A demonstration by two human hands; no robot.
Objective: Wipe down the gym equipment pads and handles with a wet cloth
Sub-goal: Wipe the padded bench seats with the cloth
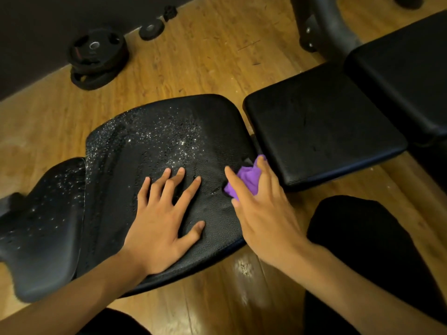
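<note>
A black bench pad fills the middle of the view, its far half speckled with water droplets. My left hand rests flat on its near part with the fingers spread. At the pad's right edge my right hand presses a crumpled purple cloth onto the surface, with the fingers laid over it. A second black pad lies just to the right across a narrow gap. A narrower wet pad sits at the left.
A third black pad and a dark metal frame post stand at the upper right. Black weight plates lie on the wooden floor by the dark wall. My dark-clothed knees show at the bottom and right.
</note>
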